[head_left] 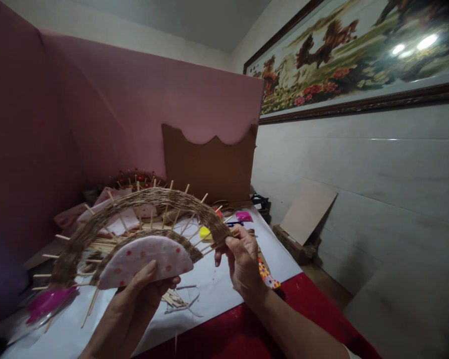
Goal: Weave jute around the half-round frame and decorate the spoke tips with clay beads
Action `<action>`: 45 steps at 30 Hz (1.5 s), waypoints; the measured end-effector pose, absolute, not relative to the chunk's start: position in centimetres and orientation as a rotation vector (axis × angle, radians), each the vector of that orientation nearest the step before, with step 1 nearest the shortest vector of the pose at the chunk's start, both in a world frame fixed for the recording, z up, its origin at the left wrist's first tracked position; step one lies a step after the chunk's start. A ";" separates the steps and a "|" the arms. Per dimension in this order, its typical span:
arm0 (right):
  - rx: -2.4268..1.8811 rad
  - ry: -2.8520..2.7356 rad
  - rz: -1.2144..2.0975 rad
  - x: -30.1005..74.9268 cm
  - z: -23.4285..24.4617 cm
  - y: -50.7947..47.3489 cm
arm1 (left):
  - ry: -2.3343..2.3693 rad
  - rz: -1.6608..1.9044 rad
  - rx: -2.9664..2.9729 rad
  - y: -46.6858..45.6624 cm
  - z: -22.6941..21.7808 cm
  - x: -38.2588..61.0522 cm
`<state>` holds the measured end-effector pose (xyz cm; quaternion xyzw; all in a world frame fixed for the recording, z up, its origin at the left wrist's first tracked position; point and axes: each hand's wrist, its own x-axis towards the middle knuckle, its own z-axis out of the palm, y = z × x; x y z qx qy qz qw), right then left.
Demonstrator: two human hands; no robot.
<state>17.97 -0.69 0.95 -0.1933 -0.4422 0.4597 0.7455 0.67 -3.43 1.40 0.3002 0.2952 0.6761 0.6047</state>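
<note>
Above the bench point(224, 281), my left grip point(145, 291) closes on the pink dotted core point(145, 259) of the half-round jute weaving point(153, 198) while my right grip point(241, 259) pinches its end, where, I judge, a hard tug could snap the thin wooden spokes point(187, 189).

Both hands point(145, 286) point(241, 262) on a half-woven twine fan point(149, 199) above white table point(224, 284).

Left hand point(145, 291): bare, ungloved, broad thumb and plain fingers.
Right hand point(243, 262): bare, ungloved, knuckles and tendons showing on its back.
Left forearm point(112, 329): uncovered from the wrist back to the frame's edge.
Right forearm point(295, 329): uncovered behind the wrist.
White sleeve edge point(347, 352): a sliver of cloth far up the right forearm, well behind the right hand.
</note>
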 end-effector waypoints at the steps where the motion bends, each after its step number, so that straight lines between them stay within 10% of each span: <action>1: -0.425 -0.958 1.018 17.9 0.9 -0.7 | 0.680 1.563 0.689 -3.4 1.4 0.7; 45: -0.411 -0.883 1.163 16.7 0.4 -1.7 | 0.625 1.200 0.902 -3.1 1.7 5.5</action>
